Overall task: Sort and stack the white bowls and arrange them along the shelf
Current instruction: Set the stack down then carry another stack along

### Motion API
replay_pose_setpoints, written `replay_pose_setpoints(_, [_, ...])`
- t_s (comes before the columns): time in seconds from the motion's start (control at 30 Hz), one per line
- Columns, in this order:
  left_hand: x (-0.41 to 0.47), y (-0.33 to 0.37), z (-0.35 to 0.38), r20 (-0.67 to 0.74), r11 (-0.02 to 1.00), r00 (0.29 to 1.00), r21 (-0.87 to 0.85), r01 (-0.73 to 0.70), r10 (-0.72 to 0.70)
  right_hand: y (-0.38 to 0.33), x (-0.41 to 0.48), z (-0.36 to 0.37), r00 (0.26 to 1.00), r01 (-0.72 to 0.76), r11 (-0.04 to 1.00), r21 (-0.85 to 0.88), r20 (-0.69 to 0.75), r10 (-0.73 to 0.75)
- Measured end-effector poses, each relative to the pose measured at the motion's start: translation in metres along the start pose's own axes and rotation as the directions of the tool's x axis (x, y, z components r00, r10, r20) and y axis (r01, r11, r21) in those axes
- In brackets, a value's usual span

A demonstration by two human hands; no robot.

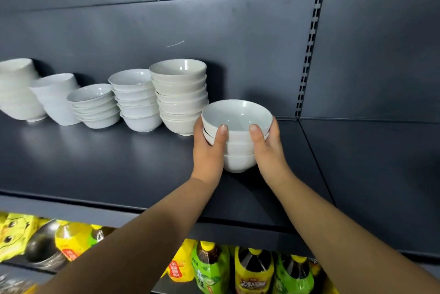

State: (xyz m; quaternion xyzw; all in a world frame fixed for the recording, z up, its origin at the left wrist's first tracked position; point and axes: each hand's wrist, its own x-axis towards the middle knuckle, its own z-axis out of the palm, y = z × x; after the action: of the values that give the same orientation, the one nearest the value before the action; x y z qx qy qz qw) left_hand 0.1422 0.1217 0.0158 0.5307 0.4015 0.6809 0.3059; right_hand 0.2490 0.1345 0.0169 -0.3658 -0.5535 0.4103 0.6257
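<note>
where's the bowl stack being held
Head view, centre-right: white ceramic bowl stack gripped by left hand and right hand, just right of the tall off-white stack.

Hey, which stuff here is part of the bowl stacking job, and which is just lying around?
Job: stack of white bowls held by left hand and right hand; row of bowl stacks; shelf.
Lying about, below: drink bottles; yellow packets; steel bowl.

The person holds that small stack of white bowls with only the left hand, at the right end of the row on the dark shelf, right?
Not quite: the left hand and the right hand both grip the stack of white bowls, one on each side, at the right end of the row on the dark shelf. The head view shows it.
</note>
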Motion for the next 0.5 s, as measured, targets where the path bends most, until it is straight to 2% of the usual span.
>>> replay_pose_setpoints(0.17, [-0.001, 0.019, -0.025, -0.204, 0.998, 0.977, 0.028, -0.063, 0.067, -0.013, -0.006, 0.037, 0.997, 0.052, 0.996, 0.071, 0.044, -0.055])
replay_pose_setpoints(0.33, [-0.004, 0.056, -0.094, -0.39, 0.983, 0.904, 0.119, -0.138, 0.174, -0.039, -0.021, 0.11, 0.958, 0.096, 0.965, 0.246, 0.242, -0.157])
replay_pose_setpoints(0.5, [-0.022, 0.096, -0.185, -0.53, 0.958, 0.811, 0.257, -0.123, 0.247, -0.054, -0.057, 0.195, 0.889, 0.054, 0.926, 0.374, 0.404, -0.215])
